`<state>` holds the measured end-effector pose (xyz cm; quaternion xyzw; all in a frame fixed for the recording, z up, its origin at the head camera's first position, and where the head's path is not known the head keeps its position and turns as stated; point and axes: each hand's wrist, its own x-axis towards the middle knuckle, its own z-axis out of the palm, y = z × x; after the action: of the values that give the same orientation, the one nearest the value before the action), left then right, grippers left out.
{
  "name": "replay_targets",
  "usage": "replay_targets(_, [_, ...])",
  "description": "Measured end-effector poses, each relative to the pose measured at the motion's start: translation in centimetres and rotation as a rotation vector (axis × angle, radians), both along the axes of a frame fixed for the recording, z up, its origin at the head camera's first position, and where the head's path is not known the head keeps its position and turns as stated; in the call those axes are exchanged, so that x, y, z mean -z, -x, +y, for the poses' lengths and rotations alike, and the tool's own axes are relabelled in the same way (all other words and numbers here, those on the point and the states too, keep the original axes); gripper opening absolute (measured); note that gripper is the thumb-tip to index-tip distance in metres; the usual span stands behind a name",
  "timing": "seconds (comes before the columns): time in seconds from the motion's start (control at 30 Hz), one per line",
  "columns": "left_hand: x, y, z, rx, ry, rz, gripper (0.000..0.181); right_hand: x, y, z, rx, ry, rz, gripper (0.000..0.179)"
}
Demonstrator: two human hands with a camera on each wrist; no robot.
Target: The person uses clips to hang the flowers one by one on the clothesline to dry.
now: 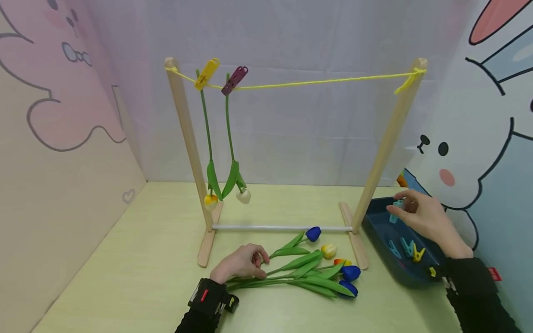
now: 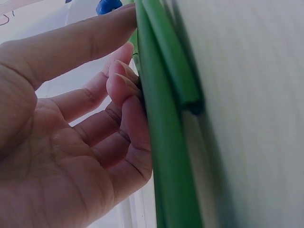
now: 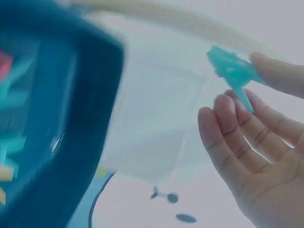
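In the head view my left hand (image 1: 243,263) is at the stem ends of several artificial tulips lying on the table, its curled fingers and thumb at the stem of a blue tulip (image 1: 313,234). Green stems (image 2: 164,104) pass close along the fingertips in the left wrist view, partly covering the grip. Over the tray's far part, my right hand (image 1: 430,219) pinches a teal clothespin (image 3: 232,66) between thumb and fingers. Below it the dark blue tray (image 1: 376,236) contains several teal and yellow clothespins (image 1: 418,253).
A wooden frame (image 1: 387,134) carries a yellow string (image 1: 316,83). From its left part hang a yellow tulip (image 1: 211,201) under a yellow clothespin (image 1: 207,74) and a white tulip (image 1: 243,196) under a purple clothespin (image 1: 234,80), both heads down. A white bar (image 1: 279,228) joins the feet.
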<state>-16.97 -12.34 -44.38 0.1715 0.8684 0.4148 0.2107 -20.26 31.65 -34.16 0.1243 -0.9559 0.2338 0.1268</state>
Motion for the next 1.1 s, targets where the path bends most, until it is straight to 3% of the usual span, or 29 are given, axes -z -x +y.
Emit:
replay_targets(0.3, [0.1,0.1,-0.1,0.007,-0.008,0.005,0.027,1.4,-1.9,-5.2,-0.034,0.285,0.126,0.026])
replay_targets(0.53, [0.2,0.3,-0.2,0.011,-0.003,0.004,0.025,2.5,-1.2,-7.9,-0.076,0.442,0.098,0.023])
replay_targets(0.77, [0.3,0.4,0.0,0.054,-0.014,0.009,0.013,3.9,-0.6,-8.9,-0.139,0.539,0.057,0.023])
replay_targets(1.0, [0.2,0.2,0.3,0.049,0.04,0.051,0.01,4.6,-0.7,-8.9,-0.057,0.603,0.01,0.03])
replay_targets(1.1, [0.2,0.1,0.5,0.041,0.057,0.074,0.011,4.7,-0.6,-8.9,-0.06,0.655,-0.036,0.032])
